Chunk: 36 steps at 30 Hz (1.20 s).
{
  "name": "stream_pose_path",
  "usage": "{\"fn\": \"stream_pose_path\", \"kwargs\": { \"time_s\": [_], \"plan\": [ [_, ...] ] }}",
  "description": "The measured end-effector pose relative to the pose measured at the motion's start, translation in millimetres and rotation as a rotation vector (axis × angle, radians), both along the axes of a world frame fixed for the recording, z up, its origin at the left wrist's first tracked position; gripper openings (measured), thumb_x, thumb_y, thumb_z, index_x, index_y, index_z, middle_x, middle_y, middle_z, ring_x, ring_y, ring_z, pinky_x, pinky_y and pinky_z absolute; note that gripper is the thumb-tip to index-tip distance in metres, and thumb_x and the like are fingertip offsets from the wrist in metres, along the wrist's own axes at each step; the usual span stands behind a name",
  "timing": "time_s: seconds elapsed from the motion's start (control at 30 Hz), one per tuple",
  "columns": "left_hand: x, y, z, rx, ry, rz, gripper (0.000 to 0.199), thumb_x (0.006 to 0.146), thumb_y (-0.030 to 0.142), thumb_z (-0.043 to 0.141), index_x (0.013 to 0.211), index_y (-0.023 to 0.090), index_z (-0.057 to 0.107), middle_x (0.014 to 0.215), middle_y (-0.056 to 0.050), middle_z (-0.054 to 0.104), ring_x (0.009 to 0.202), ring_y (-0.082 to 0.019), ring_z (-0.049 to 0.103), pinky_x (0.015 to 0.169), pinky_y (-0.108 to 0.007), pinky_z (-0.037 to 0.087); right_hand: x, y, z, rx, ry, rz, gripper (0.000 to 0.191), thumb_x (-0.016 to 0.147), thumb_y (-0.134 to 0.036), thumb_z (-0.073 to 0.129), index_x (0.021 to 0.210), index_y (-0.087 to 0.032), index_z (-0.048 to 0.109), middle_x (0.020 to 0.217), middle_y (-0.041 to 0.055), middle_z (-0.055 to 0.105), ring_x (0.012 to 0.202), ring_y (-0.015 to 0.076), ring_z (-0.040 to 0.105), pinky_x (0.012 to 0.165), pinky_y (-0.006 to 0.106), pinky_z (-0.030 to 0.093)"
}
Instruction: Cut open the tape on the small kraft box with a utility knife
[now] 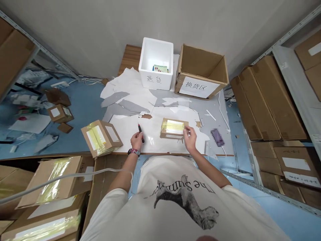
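My left hand (137, 141) is closed around a slim dark tool with a red part (139, 128), perhaps a pen or a cutter, its tip pointing away from me. A small brown box (174, 128) with a white label and yellowish tape lies on the white-covered table (155, 140). At the right end of this box is my right hand (190, 136), its fingers bent and touching the box's edge near the label. Whether the fingers pinch anything there is too small to tell.
Behind stand a white foam box (155, 80) holding a small packet and an open carton (198, 87). A taped box (102, 138) sits at the table's left edge. A blurred phone-like object (217, 137) lies right. Stacked cartons (54, 180) fill the lower left; shelves flank the right.
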<state>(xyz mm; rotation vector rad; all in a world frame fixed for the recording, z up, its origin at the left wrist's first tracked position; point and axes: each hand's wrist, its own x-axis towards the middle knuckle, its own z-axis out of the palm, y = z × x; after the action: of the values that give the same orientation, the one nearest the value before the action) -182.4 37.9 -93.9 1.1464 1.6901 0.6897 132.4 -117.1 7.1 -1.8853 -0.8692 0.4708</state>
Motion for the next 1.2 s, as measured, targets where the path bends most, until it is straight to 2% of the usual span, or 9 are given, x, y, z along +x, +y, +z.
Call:
{"fn": "stream_pose_path", "kwargs": {
  "time_s": [0.07,0.17,0.27,0.33,0.47,0.57,0.73,0.97,1.2],
  "plan": [
    [30.1,-8.1,16.8,0.048,-0.154,0.011,0.057,0.094,0.053,0.078,0.138,0.017,0.075,0.113,-0.011,0.079,0.090,-0.024,0.076,0.084,-0.039,0.066,-17.8,17.7,2.6,-0.059,0.154,0.157,0.052,0.102,-0.057,0.071,0.140,-0.023,0.076,0.129,0.0139,0.080,0.115,0.0280,0.077,0.106,0.046,0.066],
    [67.8,-28.2,46.8,0.252,-0.254,-0.339,0.058,0.094,0.058,0.085,0.141,0.023,0.078,0.117,-0.009,0.080,0.098,-0.025,0.078,0.093,-0.042,0.067,-42.0,42.4,1.5,-0.131,0.380,0.330,0.077,0.094,-0.058,0.085,0.162,-0.028,0.063,0.133,0.0089,0.079,0.105,0.0233,0.079,0.102,0.042,0.068],
    [86.0,-41.3,68.4,0.487,-0.156,-0.714,0.038,0.104,0.056,0.079,0.131,0.031,0.087,0.124,-0.010,0.082,0.119,-0.031,0.076,0.115,-0.050,0.061,-44.5,52.2,-0.2,-0.083,0.551,0.243,0.070,0.103,-0.061,0.072,0.164,-0.029,0.054,0.120,0.0037,0.079,0.090,0.0187,0.078,0.088,0.036,0.070],
    [89.7,-40.3,72.1,0.586,-0.024,-0.803,0.035,0.110,0.053,0.072,0.133,0.032,0.088,0.134,-0.012,0.080,0.132,-0.035,0.072,0.124,-0.055,0.055,-29.6,48.3,1.8,-0.095,0.596,0.120,0.063,0.105,-0.065,0.062,0.157,-0.029,0.052,0.109,-0.0005,0.076,0.072,0.0148,0.074,0.071,0.029,0.067],
    [91.9,-26.8,58.2,0.655,0.129,-0.913,0.039,0.114,0.041,0.061,0.144,0.034,0.085,0.150,-0.013,0.075,0.144,-0.038,0.065,0.131,-0.062,0.047,20.7,33.4,19.3,-0.248,0.490,0.054,0.059,0.108,-0.073,0.053,0.145,-0.027,0.054,0.097,-0.0031,0.070,0.058,0.0136,0.069,0.057,0.026,0.060],
    [93.4,-23.7,42.2,0.663,0.138,-1.006,0.041,0.113,0.034,0.059,0.144,0.037,0.085,0.151,-0.013,0.075,0.149,-0.038,0.062,0.133,-0.064,0.045,45.7,35.1,44.3,-0.439,0.227,0.318,0.054,0.118,-0.062,0.043,0.155,-0.024,0.058,0.099,0.0024,0.077,0.069,0.0196,0.075,0.071,0.032,0.065],
    [88.9,-36.9,24.4,0.641,0.131,-1.002,0.052,0.110,0.023,0.056,0.151,0.040,0.083,0.158,-0.011,0.074,0.157,-0.038,0.058,0.137,-0.065,0.039,38.5,64.3,76.4,-0.711,-0.446,0.844,0.040,0.123,-0.036,0.046,0.157,-0.026,0.066,0.140,0.0127,0.084,0.124,0.0320,0.080,0.104,0.039,0.060],
    [81.4,-52.4,11.3,0.561,0.121,-0.974,0.052,0.111,0.030,0.056,0.157,0.042,0.079,0.162,-0.010,0.074,0.159,-0.040,0.058,0.136,-0.066,0.036,14.7,89.0,72.1,-0.841,-0.821,1.096,0.039,0.125,-0.030,0.038,0.154,-0.024,0.063,0.135,0.0160,0.084,0.124,0.0313,0.082,0.102,0.039,0.057],
    [84.4,-59.9,3.1,0.526,0.147,-0.926,0.050,0.113,0.034,0.054,0.154,0.041,0.081,0.160,-0.009,0.076,0.158,-0.039,0.058,0.134,-0.065,0.038,5.0,93.2,65.6,-0.861,-0.859,1.108,0.039,0.125,-0.027,0.035,0.154,-0.021,0.059,0.134,0.0180,0.083,0.123,0.0313,0.082,0.100,0.039,0.058]
  ]
}}
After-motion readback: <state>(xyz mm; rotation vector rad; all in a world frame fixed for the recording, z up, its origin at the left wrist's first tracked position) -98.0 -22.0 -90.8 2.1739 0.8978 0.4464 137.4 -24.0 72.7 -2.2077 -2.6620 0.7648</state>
